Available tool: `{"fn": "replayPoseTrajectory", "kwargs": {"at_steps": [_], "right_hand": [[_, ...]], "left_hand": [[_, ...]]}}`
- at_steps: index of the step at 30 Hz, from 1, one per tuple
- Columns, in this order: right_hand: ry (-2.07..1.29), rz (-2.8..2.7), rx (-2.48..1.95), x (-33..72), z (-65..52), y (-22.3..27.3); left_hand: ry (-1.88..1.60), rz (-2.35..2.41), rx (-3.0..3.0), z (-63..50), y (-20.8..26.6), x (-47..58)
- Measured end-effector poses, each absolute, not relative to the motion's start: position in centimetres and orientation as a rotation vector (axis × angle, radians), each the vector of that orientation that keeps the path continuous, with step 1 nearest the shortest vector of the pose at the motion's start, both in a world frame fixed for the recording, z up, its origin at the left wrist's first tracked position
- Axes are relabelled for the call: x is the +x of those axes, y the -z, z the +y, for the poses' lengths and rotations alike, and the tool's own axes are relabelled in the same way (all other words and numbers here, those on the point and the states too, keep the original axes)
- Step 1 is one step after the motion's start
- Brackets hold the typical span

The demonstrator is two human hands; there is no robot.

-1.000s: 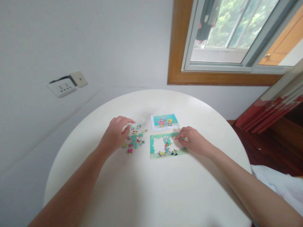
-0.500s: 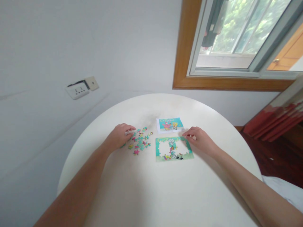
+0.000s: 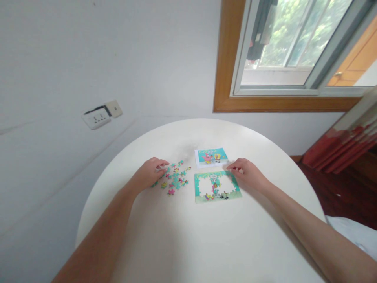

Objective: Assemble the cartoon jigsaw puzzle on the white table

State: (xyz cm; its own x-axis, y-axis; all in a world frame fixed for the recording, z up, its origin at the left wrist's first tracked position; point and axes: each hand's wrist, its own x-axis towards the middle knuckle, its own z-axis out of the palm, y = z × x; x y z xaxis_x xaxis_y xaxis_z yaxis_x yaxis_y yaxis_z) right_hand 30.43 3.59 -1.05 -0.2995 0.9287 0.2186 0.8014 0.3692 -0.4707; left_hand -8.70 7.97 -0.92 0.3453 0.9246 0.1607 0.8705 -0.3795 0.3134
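My left hand (image 3: 149,173) is at the left edge of a loose heap of puzzle pieces (image 3: 176,179), coloured teal, pink and yellow. Between its thumb and fingers shows a pale puzzle piece, seen partly. My right hand (image 3: 246,171) rests by the upper right corner of the partly assembled jigsaw puzzle (image 3: 203,199), fingertips pinched together; what they hold, if anything, is too small to make out. The puzzle has its border and a middle column with a cartoon figure, with a white gap on either side. Just behind it lies a printed picture card (image 3: 212,156) with cartoon figures.
Everything lies on a round white table (image 3: 188,236) against a pale wall. A wall socket (image 3: 97,118) is at the left. A wood-framed window (image 3: 282,103) is at the back right, with a red and beige curtain (image 3: 330,145) beside it.
The view has shifted slightly. Both hands stay nearly in place; the pale piece in my left hand sits at a slightly different angle. The puzzle looks the same.
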Motion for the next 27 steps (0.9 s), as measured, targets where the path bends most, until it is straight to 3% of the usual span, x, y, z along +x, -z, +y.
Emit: {"fn": "replayPoseTrajectory", "kwargs": {"at_steps": [10,27], "right_hand": [[-0.393,-2.157,-1.509,30.5,3.8,1.2],[-0.394,-2.164,-1.488,30.1,3.8,1.8]], "left_hand": [[-0.661,1.667,2.565,7.6,1.7,-5.9],[-0.676,1.977,2.397,8.8,3.1,-2.7]]}}
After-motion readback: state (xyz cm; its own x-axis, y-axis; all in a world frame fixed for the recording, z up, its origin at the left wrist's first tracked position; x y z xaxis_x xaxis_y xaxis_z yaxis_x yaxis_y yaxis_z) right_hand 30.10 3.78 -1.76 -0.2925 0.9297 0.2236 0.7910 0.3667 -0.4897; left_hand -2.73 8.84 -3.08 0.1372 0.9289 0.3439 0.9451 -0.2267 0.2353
